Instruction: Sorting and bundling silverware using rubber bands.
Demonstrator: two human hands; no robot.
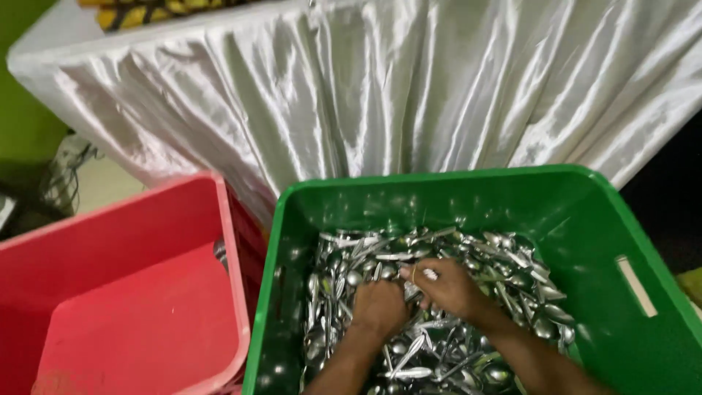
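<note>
A green plastic crate (570, 197) in front of me holds a heap of several steel spoons (504, 271). Both my hands are down in the heap. My left hand (378, 307) is curled into the spoons at the middle of the pile, fingers closed around some of them. My right hand (446, 287) lies just beside it to the right, fingers pinched on a spoon at the top of the pile. Both forearms come up from the lower edge of the view.
A red plastic crate (131, 292) stands to the left, touching the green one, with one spoon (220, 252) against its right wall. Behind both crates hangs a white satin table skirt (380, 95). Green floor and cables show at far left.
</note>
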